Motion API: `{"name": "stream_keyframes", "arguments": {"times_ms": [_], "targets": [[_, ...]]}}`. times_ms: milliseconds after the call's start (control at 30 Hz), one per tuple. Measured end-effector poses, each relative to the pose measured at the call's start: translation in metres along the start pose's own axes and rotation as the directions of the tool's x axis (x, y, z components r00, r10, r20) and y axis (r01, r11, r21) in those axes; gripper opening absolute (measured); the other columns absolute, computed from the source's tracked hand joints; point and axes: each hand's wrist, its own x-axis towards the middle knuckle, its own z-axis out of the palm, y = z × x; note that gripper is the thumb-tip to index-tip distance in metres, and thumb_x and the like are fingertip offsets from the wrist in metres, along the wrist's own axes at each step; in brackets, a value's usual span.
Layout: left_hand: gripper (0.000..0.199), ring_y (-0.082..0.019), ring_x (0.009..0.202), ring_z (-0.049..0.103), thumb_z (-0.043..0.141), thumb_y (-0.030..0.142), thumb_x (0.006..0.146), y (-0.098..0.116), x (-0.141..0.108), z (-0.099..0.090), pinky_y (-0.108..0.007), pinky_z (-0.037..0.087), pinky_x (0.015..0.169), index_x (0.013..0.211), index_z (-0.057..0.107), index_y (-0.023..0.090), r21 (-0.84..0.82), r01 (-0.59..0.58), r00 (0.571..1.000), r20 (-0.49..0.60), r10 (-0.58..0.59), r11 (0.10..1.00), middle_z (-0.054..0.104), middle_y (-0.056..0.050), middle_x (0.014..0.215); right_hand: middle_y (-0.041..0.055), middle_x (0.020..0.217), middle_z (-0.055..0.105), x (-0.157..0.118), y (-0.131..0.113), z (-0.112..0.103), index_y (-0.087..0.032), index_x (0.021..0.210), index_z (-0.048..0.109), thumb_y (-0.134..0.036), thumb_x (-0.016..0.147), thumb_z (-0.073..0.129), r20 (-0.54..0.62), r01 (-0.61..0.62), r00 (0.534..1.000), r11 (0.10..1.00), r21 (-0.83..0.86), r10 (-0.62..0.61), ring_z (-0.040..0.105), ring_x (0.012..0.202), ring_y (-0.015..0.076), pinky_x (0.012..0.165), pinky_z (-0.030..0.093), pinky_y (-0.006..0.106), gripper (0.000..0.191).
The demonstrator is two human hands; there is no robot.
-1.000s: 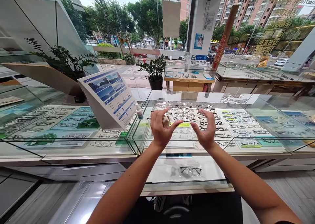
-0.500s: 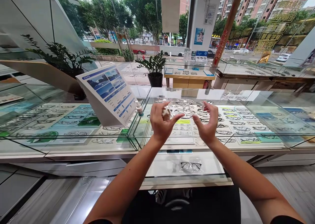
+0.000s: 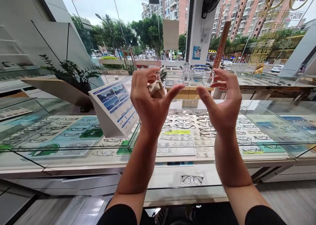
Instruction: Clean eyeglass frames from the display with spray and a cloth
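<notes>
A pair of clear-framed eyeglasses (image 3: 187, 74) is held up at the height of the window, above the glass display case (image 3: 176, 155). My left hand (image 3: 145, 98) grips its left side with the fingers curled and the thumb pointing inward. Tucked in that same palm is a crumpled beige cloth (image 3: 156, 90). On the other side my right hand (image 3: 225, 101) pinches the right end of the frame between bent fingers, its thumb apart below the lens. Both lenses face the window. Below, black-framed glasses (image 3: 192, 180) lie in a clear bag on a white lower shelf.
Rows of eyeglasses (image 3: 184, 122) fill the display case under its glass top. A tent-shaped printed sign (image 3: 116, 108) stands on the left. Beyond it is a leafy plant (image 3: 70, 73). Behind the counter stand a wooden cabinet (image 3: 181, 92) and large windows onto the street.
Both hands have risen from just above the counter with the clear eyeglasses, which are now against the window. My view has tilted upward. The small spray bottle beside the sign is now hidden.
</notes>
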Motion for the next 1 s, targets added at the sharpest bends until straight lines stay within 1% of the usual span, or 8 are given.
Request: {"name": "stream_keyframes", "arguments": {"times_ms": [100, 200, 333, 467, 567, 667, 800, 1000], "targets": [[0.058, -0.024, 0.100, 0.070, 0.091, 0.063, 0.083, 0.006, -0.004, -0.009, -0.040, 0.058, 0.091, 0.121, 0.071, 0.024, 0.007, -0.031, 0.999, 0.011, 0.031, 1.000, 0.068, -0.006, 0.107, 0.0090, 0.128, 0.069, -0.008, -0.011, -0.006, -0.029, 0.141, 0.064, -0.058, 0.101, 0.074, -0.035, -0.009, 0.999, 1.000, -0.026, 0.008, 0.071, 0.110, 0.0281, 0.097, 0.063, 0.052, 0.050], [0.057, -0.023, 0.095, 0.069, 0.093, 0.062, 0.081, 0.010, -0.005, -0.016, -0.042, 0.059, 0.089, 0.119, 0.073, 0.025, 0.027, -0.039, 0.999, 0.032, 0.039, 0.999, 0.069, -0.005, 0.103, 0.0073, 0.122, 0.072, -0.013, -0.016, -0.012, -0.029, 0.138, 0.066, -0.056, 0.098, 0.079, -0.039, -0.005, 0.999, 0.999, -0.034, 0.004, 0.072, 0.103, 0.0264, 0.093, 0.064, 0.051, 0.050], [0.056, -0.025, 0.096, 0.069, 0.095, 0.060, 0.080, 0.014, -0.003, -0.023, -0.042, 0.060, 0.090, 0.119, 0.074, 0.026, 0.047, -0.008, 0.997, 0.076, 0.004, 0.999, 0.071, -0.006, 0.102, 0.0071, 0.118, 0.074, -0.015, -0.020, -0.017, -0.024, 0.137, 0.069, -0.052, 0.096, 0.082, -0.029, -0.019, 0.999, 1.000, -0.018, 0.019, 0.073, 0.102, 0.0263, 0.092, 0.063, 0.051, 0.051], [0.059, -0.027, 0.100, 0.072, 0.093, 0.065, 0.080, 0.018, -0.001, -0.031, -0.044, 0.060, 0.092, 0.120, 0.074, 0.026, 0.060, 0.014, 0.993, 0.119, -0.021, 0.998, 0.075, -0.006, 0.106, 0.0072, 0.119, 0.075, -0.017, -0.023, -0.018, -0.028, 0.137, 0.069, -0.052, 0.096, 0.081, -0.023, -0.006, 1.000, 0.999, -0.047, 0.005, 0.074, 0.106, 0.0291, 0.092, 0.065, 0.053, 0.050], [0.057, -0.029, 0.105, 0.073, 0.093, 0.065, 0.079, 0.018, 0.001, -0.035, -0.045, 0.062, 0.092, 0.121, 0.074, 0.031, 0.043, 0.054, 0.984, 0.165, -0.061, 0.998, 0.077, -0.006, 0.111, 0.0074, 0.120, 0.076, -0.018, -0.021, -0.018, -0.031, 0.139, 0.069, -0.050, 0.095, 0.081, -0.017, 0.005, 1.000, 0.998, -0.061, -0.006, 0.074, 0.105, 0.0301, 0.092, 0.066, 0.054, 0.049], [0.055, -0.029, 0.106, 0.074, 0.094, 0.063, 0.079, 0.015, 0.002, -0.036, -0.047, 0.064, 0.091, 0.121, 0.075, 0.033, -0.001, 0.090, 0.974, 0.210, -0.088, 0.996, 0.078, -0.006, 0.113, 0.0077, 0.123, 0.076, -0.018, -0.018, -0.018, -0.032, 0.140, 0.069, -0.049, 0.096, 0.080, 0.001, -0.014, 1.000, 0.998, -0.064, 0.014, 0.074, 0.106, 0.0303, 0.093, 0.066, 0.056, 0.049], [0.056, -0.029, 0.107, 0.075, 0.094, 0.063, 0.079, 0.008, 0.003, -0.033, -0.047, 0.065, 0.091, 0.121, 0.076, 0.032, -0.052, 0.137, 0.962, 0.243, -0.120, 0.989, 0.079, -0.006, 0.114, 0.0083, 0.123, 0.076, -0.017, -0.013, -0.017, -0.031, 0.141, 0.070, -0.051, 0.097, 0.077, 0.016, -0.034, 0.999, 0.997, -0.073, 0.035, 0.075, 0.104, 0.0299, 0.093, 0.067, 0.057, 0.049], [0.057, -0.028, 0.106, 0.077, 0.095, 0.062, 0.078, 0.003, 0.001, -0.029, -0.044, 0.065, 0.090, 0.120, 0.077, 0.028, -0.063, 0.202, 0.953, 0.244, -0.182, 0.977, 0.079, -0.006, 0.112, 0.0087, 0.122, 0.076, -0.016, -0.010, -0.015, -0.031, 0.141, 0.069, -0.050, 0.097, 0.076, 0.000, -0.051, 0.999, 0.996, -0.071, 0.051, 0.076, 0.103, 0.0296, 0.093, 0.066, 0.056, 0.048]]}}
